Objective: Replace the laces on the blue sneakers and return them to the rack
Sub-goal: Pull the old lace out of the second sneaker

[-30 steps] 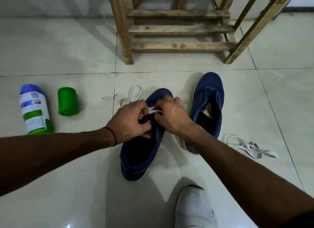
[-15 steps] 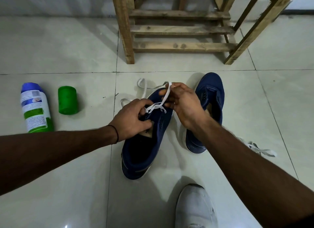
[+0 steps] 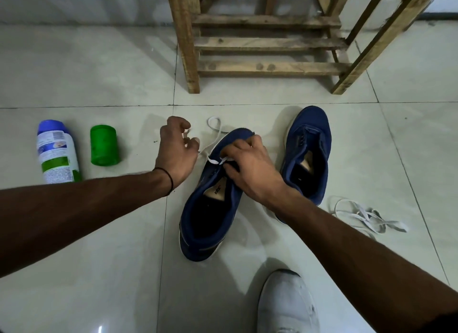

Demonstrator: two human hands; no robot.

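While the right hand (image 3: 250, 169) grips the navy-blue fabric sneaker (image 3: 229, 210) at frame centre, the left hand (image 3: 174, 154) pinches its flat white lace (image 3: 213, 161).

Forearms were bare, thin black band (image 3: 171, 181) circled the wrist just behind the left hand (image 3: 174, 151), white shoe (image 3: 285, 305) with dark scuffs covered one foot, nearer the person than that hand.

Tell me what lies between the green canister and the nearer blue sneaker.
Head view: the left hand, fingers curled, and the white lace trailing from the sneaker toward it.
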